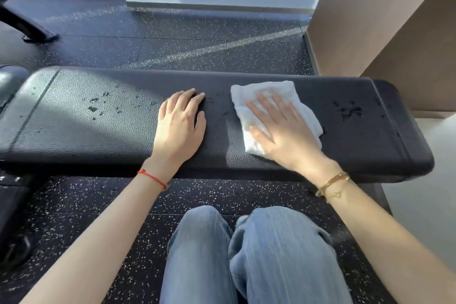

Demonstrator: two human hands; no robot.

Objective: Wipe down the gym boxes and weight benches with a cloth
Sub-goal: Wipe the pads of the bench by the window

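Pale blue denim knees [246,249] below both hands.
Right hand [281,131] flat, spread on folded white terry cloth [269,96]; left hand [179,123] flat beside it on black padded vinyl bench [98,118].

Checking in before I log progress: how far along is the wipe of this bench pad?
Nothing looks finished. In hand: the right hand presses the white cloth flat on the bench pad; the left hand rests bare beside it. Left: droplets at the left and right end.
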